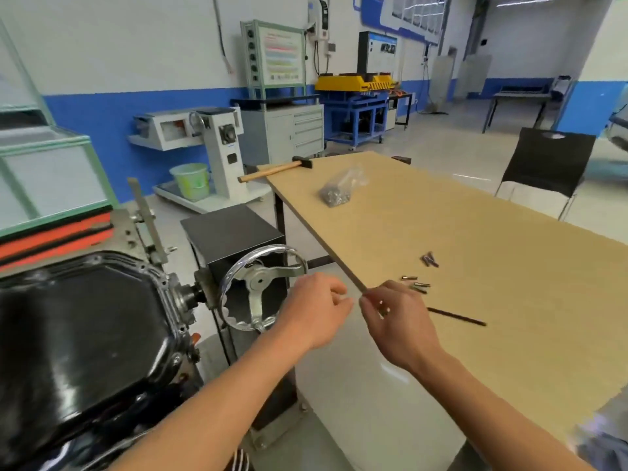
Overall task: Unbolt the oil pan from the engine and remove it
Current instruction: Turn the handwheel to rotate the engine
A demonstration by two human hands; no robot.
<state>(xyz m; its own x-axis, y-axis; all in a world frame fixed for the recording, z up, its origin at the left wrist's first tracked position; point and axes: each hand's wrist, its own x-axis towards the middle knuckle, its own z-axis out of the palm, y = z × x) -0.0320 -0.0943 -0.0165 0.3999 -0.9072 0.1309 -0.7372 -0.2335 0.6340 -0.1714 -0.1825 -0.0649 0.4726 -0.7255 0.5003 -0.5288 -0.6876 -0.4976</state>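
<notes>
Our left forearm [210,413] and right forearm [492,413] reach forward, converging. Left hand [316,309] back up, fingers loosely curled, holding nothing. Right hand [399,322] just beside it, not touching, fingers curled; can't tell if we pinch anything.

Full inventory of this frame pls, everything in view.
Glossy black oil pan: 1, black, far left.
Chrome handwheel: 1, silver, beside pan.
Light wooden table: 1, tan, right.
Wooden-handled hammer: 1, tan/black, far table corner.
Clear plastic bag of metal parts: 1, grey, table.
Loose bolts: several, dark, table's near edge.
Thin dark rod: 1, black, table.
Black chair: 1, black, beyond table.
Green bucket: 1, green, floor.
Left hand: 1, empty, near handwheel.
Right hand: 1, curled, table edge; grip unclear.
</notes>
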